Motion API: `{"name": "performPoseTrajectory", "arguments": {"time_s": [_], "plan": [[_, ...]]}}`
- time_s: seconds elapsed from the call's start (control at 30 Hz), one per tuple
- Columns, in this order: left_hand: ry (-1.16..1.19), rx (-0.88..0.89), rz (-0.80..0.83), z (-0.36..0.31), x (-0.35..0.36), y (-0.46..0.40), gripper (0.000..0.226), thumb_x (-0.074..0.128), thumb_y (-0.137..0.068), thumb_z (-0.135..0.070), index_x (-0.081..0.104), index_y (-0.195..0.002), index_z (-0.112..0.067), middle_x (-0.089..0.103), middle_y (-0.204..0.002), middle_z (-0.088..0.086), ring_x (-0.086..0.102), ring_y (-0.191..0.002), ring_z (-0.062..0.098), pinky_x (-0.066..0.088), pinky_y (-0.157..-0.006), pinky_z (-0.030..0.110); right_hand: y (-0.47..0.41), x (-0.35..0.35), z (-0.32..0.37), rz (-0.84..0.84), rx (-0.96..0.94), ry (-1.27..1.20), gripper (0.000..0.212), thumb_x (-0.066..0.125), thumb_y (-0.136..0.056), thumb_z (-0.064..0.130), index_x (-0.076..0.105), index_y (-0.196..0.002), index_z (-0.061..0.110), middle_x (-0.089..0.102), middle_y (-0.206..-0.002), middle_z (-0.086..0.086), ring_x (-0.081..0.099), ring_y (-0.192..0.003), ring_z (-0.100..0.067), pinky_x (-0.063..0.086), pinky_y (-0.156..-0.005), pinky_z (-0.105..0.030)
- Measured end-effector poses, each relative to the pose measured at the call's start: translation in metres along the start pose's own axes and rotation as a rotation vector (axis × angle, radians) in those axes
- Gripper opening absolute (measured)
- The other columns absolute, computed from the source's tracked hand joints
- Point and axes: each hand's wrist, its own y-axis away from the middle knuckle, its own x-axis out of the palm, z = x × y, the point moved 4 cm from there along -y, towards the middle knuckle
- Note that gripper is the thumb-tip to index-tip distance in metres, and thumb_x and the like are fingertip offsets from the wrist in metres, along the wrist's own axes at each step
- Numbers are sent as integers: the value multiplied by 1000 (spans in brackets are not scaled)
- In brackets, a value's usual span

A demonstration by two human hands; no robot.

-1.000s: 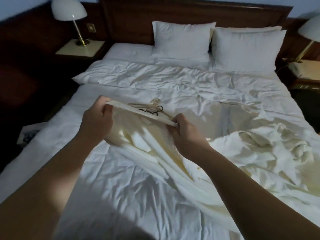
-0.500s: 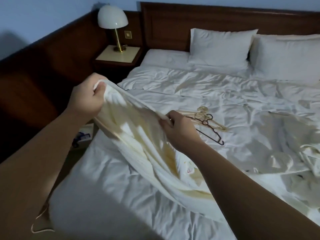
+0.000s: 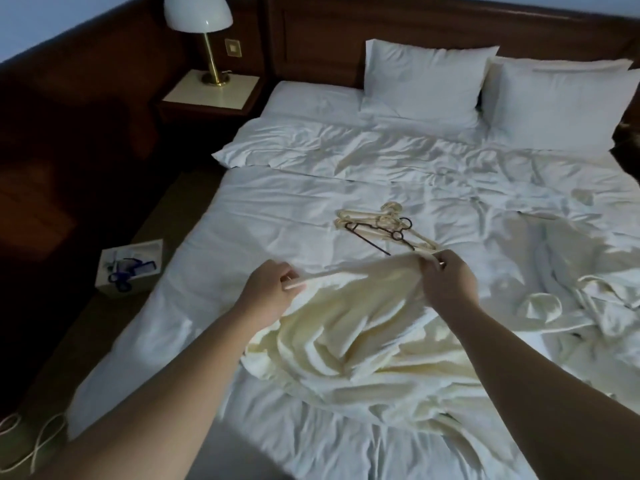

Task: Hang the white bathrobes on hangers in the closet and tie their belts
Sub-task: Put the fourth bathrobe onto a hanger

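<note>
Rumpled white bed (image 3: 277, 216), dark wood headboard (image 3: 318, 39), lamp (image 3: 198, 15).

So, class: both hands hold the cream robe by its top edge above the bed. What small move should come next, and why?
Probably free the right hand and reach for the pile of cream and black hangers just beyond it. The cream bathrobe, also pinched by the left hand, has no hanger in it yet.

Soft matt cloth bathrobe (image 3: 346, 341) — rumpled cotton-like bed sheet (image 3: 277, 209); dark polished wood headboard (image 3: 450, 26).
</note>
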Motion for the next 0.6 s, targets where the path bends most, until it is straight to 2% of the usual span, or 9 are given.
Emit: {"name": "performPoseTrajectory", "arguments": {"time_s": [0.07,0.17,0.23,0.33,0.37,0.43,0.5,0.6], "plan": [[-43,-4,-14,3,18,-2,10,71,-94,-21,73,-103,-21,68,-100,4,67,-94,26,49,-82,32,-11,-11,-22,1,1,24,13,55,-97,29,64,-98,20,64,-83,-4,59,-84,-33,43,-72,-35],[81,-106,-23,-3,39,-6,17,59,-102,-22,69,-114,-17,73,-109,5,66,-102,29,48,-81,32,-32,-23,-50,26,2,34,10,55,-94,26,65,-96,26,66,-83,0,62,-83,-30,49,-72,-37],[142,-171,3,-13,54,-15,21,51,-102,-27,67,-107,-14,71,-106,8,64,-101,32,46,-78,36,-47,-25,-63,66,-8,30,14,53,-94,23,65,-97,29,66,-81,3,61,-79,-26,48,-68,-35],[259,-254,-8,-31,74,-33,28,41,-84,-38,59,-85,-16,63,-86,2,60,-91,33,40,-63,31,-66,-18,-83,116,-9,33,21,49,-95,20,66,-98,33,67,-78,3,62,-73,-19,50,-61,-32],[295,-278,-14,-36,80,-40,29,42,-84,-41,59,-85,-18,61,-85,-1,60,-88,30,39,-62,29,-72,-15,-89,125,-4,30,22,49,-95,19,65,-101,33,67,-77,3,61,-70,-17,48,-59,-29],[335,-324,-41,-41,92,-54,27,56,-93,-48,60,-93,-22,61,-87,-10,60,-82,19,42,-64,30,-87,-3,-98,150,22,32,20,49,-97,20,60,-107,33,67,-78,-1,62,-68,-18,46,-57,-28],[272,-317,-90,-38,101,-71,27,70,-91,-50,58,-102,-28,61,-92,-14,59,-81,11,45,-71,31,-101,13,-105,193,36,61,17,50,-98,25,56,-112,33,69,-85,-6,64,-73,-23,48,-61,-31],[132,-285,-131,-27,125,-96,27,69,-90,-48,60,-101,-25,67,-98,-1,64,-91,25,46,-75,33,-118,44,-120,223,38,142,22,49,-98,29,61,-117,27,70,-104,-11,65,-94,-33,52,-79,-36]]}}
